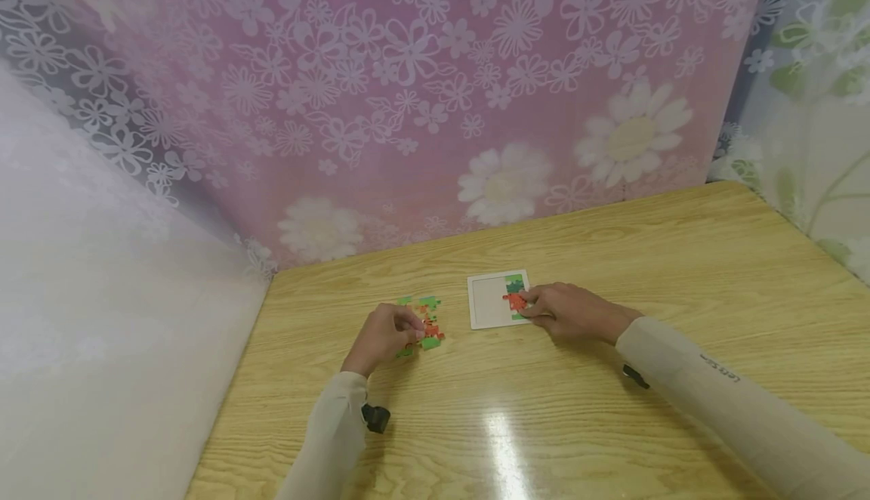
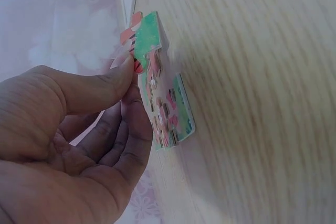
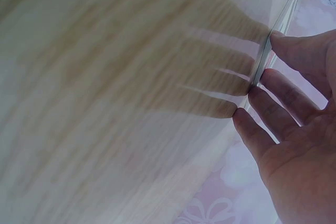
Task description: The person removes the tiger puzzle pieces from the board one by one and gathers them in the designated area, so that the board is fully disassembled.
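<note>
My left hand (image 1: 384,337) pinches a red-and-green jigsaw piece (image 2: 148,34) between thumb and forefinger, its other fingers bent inward. Beneath and beside that hand lies a loose cluster of jigsaw pieces (image 1: 430,342) in green, red and pink. To the right is a white puzzle tray (image 1: 470,304), with green and red pieces (image 1: 514,285) along its right side. My right hand (image 1: 571,310) rests its outstretched fingertips at the tray's right edge, partly covering the red piece there. In the right wrist view the fingers (image 3: 273,108) are spread and fairly straight along that edge.
A wood-grain table (image 1: 612,243) carries everything. Behind it hangs a pink flowered curtain (image 1: 421,107), with a pale sheet (image 1: 102,319) on the left and a green-patterned one (image 1: 829,145) on the right. Light reflects off the table front.
</note>
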`<state>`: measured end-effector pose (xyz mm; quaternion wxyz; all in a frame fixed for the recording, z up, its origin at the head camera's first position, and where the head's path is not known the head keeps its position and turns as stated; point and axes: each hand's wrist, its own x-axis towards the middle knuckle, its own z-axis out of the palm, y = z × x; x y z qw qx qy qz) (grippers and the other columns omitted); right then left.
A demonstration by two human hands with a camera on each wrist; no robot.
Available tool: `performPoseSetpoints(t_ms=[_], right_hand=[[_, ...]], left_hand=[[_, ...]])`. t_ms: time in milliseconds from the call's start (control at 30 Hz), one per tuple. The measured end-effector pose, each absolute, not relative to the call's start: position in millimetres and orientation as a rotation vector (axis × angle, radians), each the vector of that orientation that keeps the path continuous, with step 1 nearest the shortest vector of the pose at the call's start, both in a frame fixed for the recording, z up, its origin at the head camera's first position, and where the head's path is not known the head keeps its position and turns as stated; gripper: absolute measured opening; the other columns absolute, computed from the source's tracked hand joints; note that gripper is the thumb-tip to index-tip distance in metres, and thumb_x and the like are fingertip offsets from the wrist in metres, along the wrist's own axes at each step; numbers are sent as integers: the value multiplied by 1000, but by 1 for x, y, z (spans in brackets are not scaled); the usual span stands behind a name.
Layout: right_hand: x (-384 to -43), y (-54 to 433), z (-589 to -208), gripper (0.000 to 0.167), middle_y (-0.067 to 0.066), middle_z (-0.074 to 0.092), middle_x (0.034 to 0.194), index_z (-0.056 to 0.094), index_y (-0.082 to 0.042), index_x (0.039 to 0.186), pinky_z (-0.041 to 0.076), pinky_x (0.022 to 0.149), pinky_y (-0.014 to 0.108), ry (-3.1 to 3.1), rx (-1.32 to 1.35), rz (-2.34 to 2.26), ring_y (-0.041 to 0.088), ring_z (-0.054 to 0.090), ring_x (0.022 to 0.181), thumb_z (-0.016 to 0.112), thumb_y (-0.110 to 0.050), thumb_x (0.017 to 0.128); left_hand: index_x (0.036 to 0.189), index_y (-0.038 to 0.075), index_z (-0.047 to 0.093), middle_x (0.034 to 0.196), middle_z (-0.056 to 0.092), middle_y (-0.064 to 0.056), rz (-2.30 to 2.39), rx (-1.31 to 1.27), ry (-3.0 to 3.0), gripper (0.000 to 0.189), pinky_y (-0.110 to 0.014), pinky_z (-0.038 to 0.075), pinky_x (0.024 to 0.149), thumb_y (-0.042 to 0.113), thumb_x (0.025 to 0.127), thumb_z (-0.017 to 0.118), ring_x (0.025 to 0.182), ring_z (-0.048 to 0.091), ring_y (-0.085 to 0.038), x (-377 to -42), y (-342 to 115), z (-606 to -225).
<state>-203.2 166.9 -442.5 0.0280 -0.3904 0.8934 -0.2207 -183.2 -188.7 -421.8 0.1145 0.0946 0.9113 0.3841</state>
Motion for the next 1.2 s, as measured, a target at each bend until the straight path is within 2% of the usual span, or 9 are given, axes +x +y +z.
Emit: performPoseSetpoints(t_ms=[300,467,733,1067,1200], right_hand=[[-202,167,-440,25,25,61,133,73,0,120,52,95,52,2758,-1209,-690,43,60,122,70,-4,95],[-202,167,-441,25,26,62,131,73,1,119,53,94,51,2759,-1228,-702,42,61,120,71,-3,94],[-202,167,-441,25,25,62,132,73,1,119,52,95,51,2759,-1210,-702,42,61,121,70,-3,94],[-202,166,-442,25,25,63,131,74,1,118,53,94,51,2763,-1223,-692,42,61,120,71,-2,93],[-202,166,-441,25,25,62,131,73,2,118,53,94,50,2757,-1215,-697,42,61,120,71,-2,94]], left_hand=[[89,4,75,82,70,1,1050,350,2711,6,-33,54,69,9,92,76,73,64,-15,-181,-189,-424],[87,8,76,83,72,2,1009,356,2744,5,-33,54,68,10,91,77,72,65,-14,-181,-188,-426],[90,6,80,88,74,1,985,363,2759,8,-35,57,72,14,89,79,78,67,-12,-179,-189,-427],[86,7,80,89,73,2,987,386,2781,6,-36,58,74,13,88,80,77,67,-12,-178,-189,-429],[89,9,81,89,74,2,994,386,2783,6,-36,58,72,14,89,80,77,68,-12,-178,-188,-428]])
